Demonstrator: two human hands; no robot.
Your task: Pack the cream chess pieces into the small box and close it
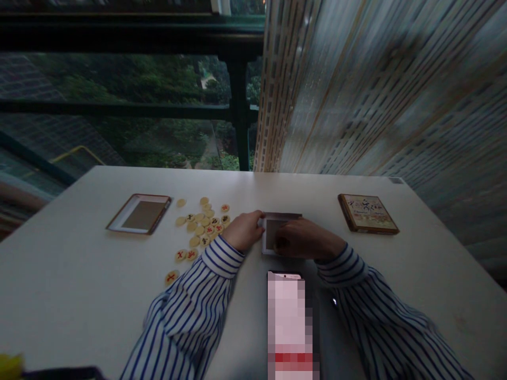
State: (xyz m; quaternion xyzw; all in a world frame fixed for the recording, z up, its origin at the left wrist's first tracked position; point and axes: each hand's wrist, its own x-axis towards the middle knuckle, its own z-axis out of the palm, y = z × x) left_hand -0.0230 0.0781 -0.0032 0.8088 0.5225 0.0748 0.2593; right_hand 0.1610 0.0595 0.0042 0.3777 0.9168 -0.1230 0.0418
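Note:
A shallow open box with a grey-brown bottom lies on the white table in front of me. My left hand grips its left edge, thumb and fingers near the far left corner. My right hand is curled over the right part of the box and covers it; whatever its fingers hold, if anything, is hidden. Left of my left hand, several round Chinese chess pieces are scattered, some showing red or black characters and others blank side up.
Another shallow open box part lies at the left, and a closed printed box at the right. A phone with a lit screen rests close to me between my forearms. Beyond the white table are a railing and a slatted blind.

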